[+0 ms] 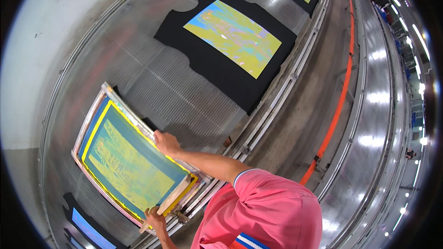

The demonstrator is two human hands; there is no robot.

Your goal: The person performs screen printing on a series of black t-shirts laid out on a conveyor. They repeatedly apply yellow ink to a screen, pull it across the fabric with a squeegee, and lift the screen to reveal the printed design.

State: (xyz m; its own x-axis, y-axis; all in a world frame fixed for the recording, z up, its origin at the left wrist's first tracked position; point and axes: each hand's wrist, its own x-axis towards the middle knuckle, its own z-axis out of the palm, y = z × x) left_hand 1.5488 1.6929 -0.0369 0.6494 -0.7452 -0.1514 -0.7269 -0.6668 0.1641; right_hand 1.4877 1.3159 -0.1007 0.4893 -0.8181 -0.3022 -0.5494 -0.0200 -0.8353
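A pink knit shirt shoulder (pixel 267 212) fills the lower edge. Just beyond it, the left hand (pixel 153 218) is wrapped around the end of a pale wooden squeegee (pixel 173 197), which lies across the near end of a rectangular printing screen (pixel 129 157). The screen's mesh is smeared teal and yellow inside a worn frame. The right hand (pixel 165 142) presses flat, fingers together, on the frame's far edge. The screen lies on a long, shiny metal tabletop (pixel 152 78); farther along rests a black shirt (pixel 217 64) with a glossy yellow-blue print.

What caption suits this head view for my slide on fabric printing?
Left hand grips a wooden squeegee, right hand steadies the printing screen frame.
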